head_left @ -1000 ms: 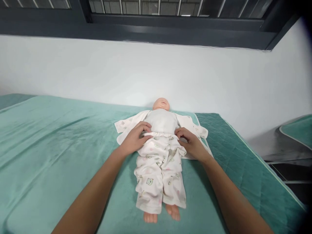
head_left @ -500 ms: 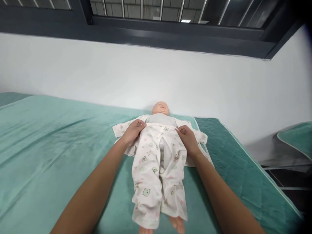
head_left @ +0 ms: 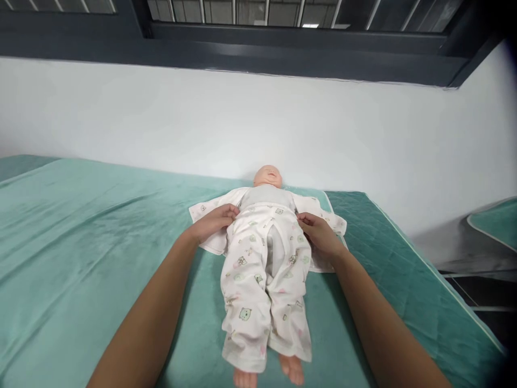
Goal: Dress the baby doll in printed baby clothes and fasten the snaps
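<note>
Pants [head_left: 246,280], white with small animal prints, lie on the doll [head_left: 268,177], in the middle of the scene. Waistband runs across the pale grey torso; a gap at the crotch shows grey beneath. Legs lightly creased, the left cuff reaching slightly nearer than the right. Both feet [head_left: 291,369] show beyond the cuffs.

Doll on its back, head at the far end by the wall, feet near. A printed shirt [head_left: 323,210] lies open around and under the torso, sleeves out to left and right. Whether the arms are inside the sleeves: cannot tell.

Left hand [head_left: 220,218] at the left side of the waist, fingers bent inward, thumb close to them, tips at the edge of the pants. Right hand [head_left: 317,233] at the right side, fingers curled, tips against the pants just below the waistband. Firm hold on cloth, either hand: cannot tell.

Beneath: smooth green sheet [head_left: 100,242]; to the right, a darker quilted pad [head_left: 388,258]. Far side: white wall [head_left: 121,118], then a dark window frame [head_left: 283,54] with metal bars above it.
</note>
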Available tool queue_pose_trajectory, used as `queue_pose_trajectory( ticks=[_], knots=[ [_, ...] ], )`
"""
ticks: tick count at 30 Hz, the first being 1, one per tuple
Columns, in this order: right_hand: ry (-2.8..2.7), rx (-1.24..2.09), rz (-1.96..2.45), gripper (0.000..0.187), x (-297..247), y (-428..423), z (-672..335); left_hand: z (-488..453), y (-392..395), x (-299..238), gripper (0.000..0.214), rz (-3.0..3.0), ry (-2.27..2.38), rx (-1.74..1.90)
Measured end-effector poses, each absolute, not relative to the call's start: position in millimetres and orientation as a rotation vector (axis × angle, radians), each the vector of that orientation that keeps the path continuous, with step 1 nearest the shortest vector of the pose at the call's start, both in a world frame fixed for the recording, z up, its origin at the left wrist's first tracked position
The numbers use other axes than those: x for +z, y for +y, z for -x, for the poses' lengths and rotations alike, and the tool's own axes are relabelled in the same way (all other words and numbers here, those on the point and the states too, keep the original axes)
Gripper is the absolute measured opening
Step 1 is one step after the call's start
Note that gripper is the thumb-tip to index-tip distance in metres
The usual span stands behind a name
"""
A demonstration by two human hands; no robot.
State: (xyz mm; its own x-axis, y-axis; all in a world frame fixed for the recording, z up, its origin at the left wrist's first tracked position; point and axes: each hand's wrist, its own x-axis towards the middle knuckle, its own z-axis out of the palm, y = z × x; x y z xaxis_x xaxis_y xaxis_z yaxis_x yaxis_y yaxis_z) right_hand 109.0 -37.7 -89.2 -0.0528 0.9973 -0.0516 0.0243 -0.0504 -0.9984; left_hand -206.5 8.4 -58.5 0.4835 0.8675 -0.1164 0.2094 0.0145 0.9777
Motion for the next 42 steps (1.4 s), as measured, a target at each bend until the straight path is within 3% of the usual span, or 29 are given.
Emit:
queue_pose_trajectory(
  ticks=[14,26,35,42],
  knots=[
    [-1.280,1.331,1.213,0.028,-84,-46,-109,183,2,-60,0.017,-1.682,1.291,0.723],
    [-1.393,1.431,1.134,0.026,-79,-48,-116,190,-2,-50,0.024,-1.598,1.051,0.645],
    [-1.254,1.376,1.217,0.023,-91,-44,-112,187,-1,-56,0.019,-1.620,1.139,0.769],
    [-1.154,1.176,1.354,0.021,-93,-41,-105,196,-2,-52,0.017,-1.581,1.020,0.653]
  ],
)
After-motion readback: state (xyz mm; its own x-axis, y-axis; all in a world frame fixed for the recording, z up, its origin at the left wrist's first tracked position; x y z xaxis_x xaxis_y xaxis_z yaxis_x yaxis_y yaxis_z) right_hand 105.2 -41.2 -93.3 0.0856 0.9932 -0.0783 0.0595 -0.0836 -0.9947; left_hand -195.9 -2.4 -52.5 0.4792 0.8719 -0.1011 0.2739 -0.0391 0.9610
